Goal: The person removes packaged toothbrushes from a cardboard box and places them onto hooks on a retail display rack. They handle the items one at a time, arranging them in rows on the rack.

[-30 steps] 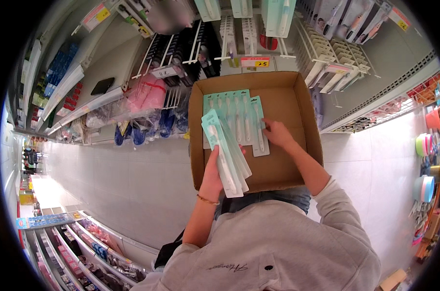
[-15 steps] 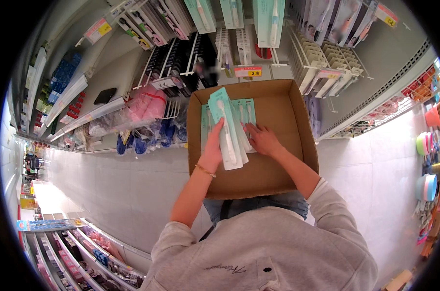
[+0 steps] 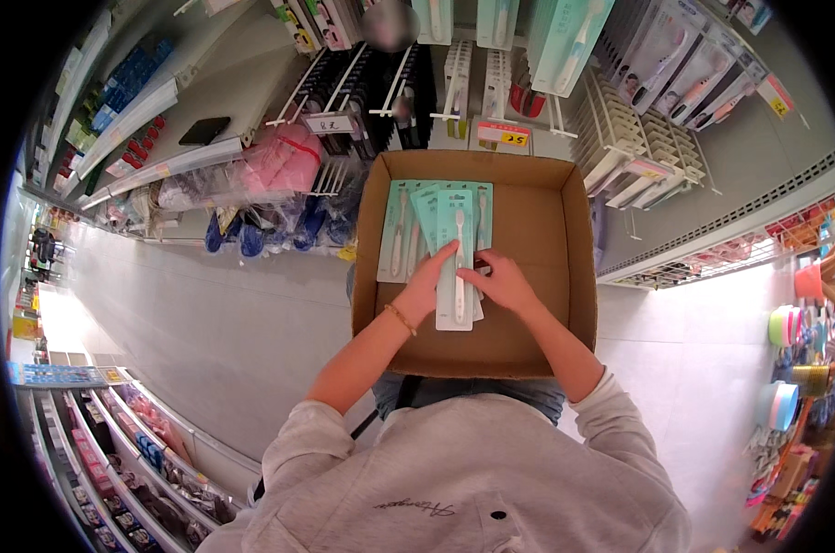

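Over an open cardboard box [image 3: 578, 258], my left hand [image 3: 426, 284] is closed on the left edge of a small stack of toothbrush packs. The front toothbrush pack [image 3: 455, 230] is teal and white, holds a white toothbrush and stands nearly straight. Another pack [image 3: 425, 205] fans out behind it, tilted left. My right hand [image 3: 502, 279] grips the stack's right edge, its thumb on the front pack and its fingers partly hidden. More of the same packs [image 3: 395, 235] lie side by side in the box's far left part.
Toothbrush packs [image 3: 572, 46] hang on hooks of the shelf rack beyond the box. A black phone-like slab [image 3: 204, 131] lies on the left shelf above bagged pink goods [image 3: 282, 158]. Price tags [image 3: 503, 135] jut out near the box's far edge. Another shelf [image 3: 132, 452] stands at lower left.
The held packs have turned from a left tilt to nearly upright and shifted right. My right hand has come from the packs lying in the box onto the stack's edge. The view has shifted slightly.
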A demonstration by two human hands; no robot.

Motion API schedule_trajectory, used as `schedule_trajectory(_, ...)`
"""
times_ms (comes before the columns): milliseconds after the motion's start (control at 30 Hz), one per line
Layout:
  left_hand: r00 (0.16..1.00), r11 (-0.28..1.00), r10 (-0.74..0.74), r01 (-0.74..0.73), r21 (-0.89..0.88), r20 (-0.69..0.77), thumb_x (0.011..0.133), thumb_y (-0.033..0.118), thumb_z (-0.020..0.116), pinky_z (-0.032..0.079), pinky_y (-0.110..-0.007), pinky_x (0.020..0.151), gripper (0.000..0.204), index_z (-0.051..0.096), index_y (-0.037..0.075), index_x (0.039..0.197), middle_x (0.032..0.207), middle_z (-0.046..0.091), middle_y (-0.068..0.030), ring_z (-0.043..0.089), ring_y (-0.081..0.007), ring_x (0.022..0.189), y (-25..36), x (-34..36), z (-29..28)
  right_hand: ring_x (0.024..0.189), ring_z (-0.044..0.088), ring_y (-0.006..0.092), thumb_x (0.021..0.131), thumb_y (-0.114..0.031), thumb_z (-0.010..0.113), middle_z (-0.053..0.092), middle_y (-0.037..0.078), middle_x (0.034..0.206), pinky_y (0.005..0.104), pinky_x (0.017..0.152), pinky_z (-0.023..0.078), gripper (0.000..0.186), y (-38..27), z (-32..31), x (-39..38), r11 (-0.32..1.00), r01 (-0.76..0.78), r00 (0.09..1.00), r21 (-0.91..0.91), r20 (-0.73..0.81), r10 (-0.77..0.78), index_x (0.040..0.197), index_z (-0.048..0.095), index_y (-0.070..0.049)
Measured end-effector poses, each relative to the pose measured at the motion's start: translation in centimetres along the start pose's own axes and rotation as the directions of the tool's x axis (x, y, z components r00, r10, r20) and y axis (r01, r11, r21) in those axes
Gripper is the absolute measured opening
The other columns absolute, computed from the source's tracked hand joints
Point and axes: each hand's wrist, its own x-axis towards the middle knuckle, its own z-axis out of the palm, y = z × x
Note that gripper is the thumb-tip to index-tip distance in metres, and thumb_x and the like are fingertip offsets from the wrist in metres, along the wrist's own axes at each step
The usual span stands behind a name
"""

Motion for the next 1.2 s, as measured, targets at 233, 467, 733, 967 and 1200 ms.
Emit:
schedule_trajectory(233, 1.0, 0.989, 0.011, -0.012, -0.147, -0.011, 0.089, 0.033, 0.06, 0.05, -0.041, 0.086, 0.048, 0.046, 0.005, 0.125, 0.115, 0.057, -0.0111, 0.058, -0.0243, 0.103, 0.3, 0.3, -0.2, 0.088, 0.059, 0.0155, 0.085, -0.024, 0.063, 0.062, 0.008, 0.095, 0.0281, 0.077, 0.047, 0.037, 1.3, -1.5, 1.5, 0.823, -0.271, 0.957, 0.499, 0.048, 0.286, 0.107, 0.059, 0.006)
schedule_trajectory(467, 0.998, 0.997, -0.001, -0.004, -0.08, -0.062, 0.089, 0.031, 0.06, 0.051, -0.043, 0.084, 0.042, 0.048, 0.002, 0.118, 0.109, 0.058, -0.0142, 0.059, -0.0261, 0.099, 0.0, 0.2, 0.0, 0.084, 0.063, 0.0215, 0.08, -0.017, 0.064, 0.066, 0.016, 0.091, 0.0322, 0.076, 0.048, 0.038, 5.7, -3.0, 2.4, 0.823, -0.259, 0.904, 0.506, -0.172, 0.39, 0.108, 0.057, 0.008)
schedule_trajectory(733, 0.997, 0.997, -0.04, 0.036, -0.065, -0.065, 0.088, 0.03, 0.062, 0.053, -0.042, 0.077, 0.039, 0.051, 0.001, 0.112, 0.099, 0.06, -0.0132, 0.061, -0.0245, 0.091, -0.5, -0.1, 0.0, 0.091, 0.064, 0.0307, 0.076, -0.012, 0.063, 0.065, 0.022, 0.094, 0.0371, 0.077, 0.049, 0.05, 6.4, -2.9, 2.0, 0.94, -0.292, 0.854, 0.176, -0.394, 0.339, 0.121, 0.048, 0.003)
schedule_trajectory(967, 0.999, 1.0, -0.022, 0.022, 0.001, -0.039, 0.09, 0.032, 0.058, 0.052, -0.042, 0.078, 0.04, 0.052, 0.001, 0.115, 0.099, 0.062, -0.013, 0.062, -0.025, 0.091, -1.2, -0.2, 0.8, 0.088, 0.063, 0.0292, 0.076, -0.011, 0.065, 0.064, 0.021, 0.096, 0.037, 0.076, 0.049, 0.055, 7.9, -1.7, 2.2, 0.971, -0.235, 0.929, 0.048, -0.281, 0.239, 0.126, 0.046, 0.002)
schedule_trajectory(1200, 0.999, 0.999, -0.031, 0.032, 0.028, -0.038, 0.09, 0.033, 0.057, 0.052, -0.042, 0.08, 0.041, 0.052, 0.001, 0.116, 0.099, 0.062, -0.0126, 0.062, -0.025, 0.092, -1.3, 0.0, 0.4, 0.093, 0.061, 0.038, 0.075, -0.014, 0.065, 0.062, 0.022, 0.1, 0.0411, 0.082, 0.049, 0.05, 5.6, -1.2, 2.2, 0.981, -0.172, 0.95, -0.085, -0.276, 0.142, 0.121, 0.052, 0.001)
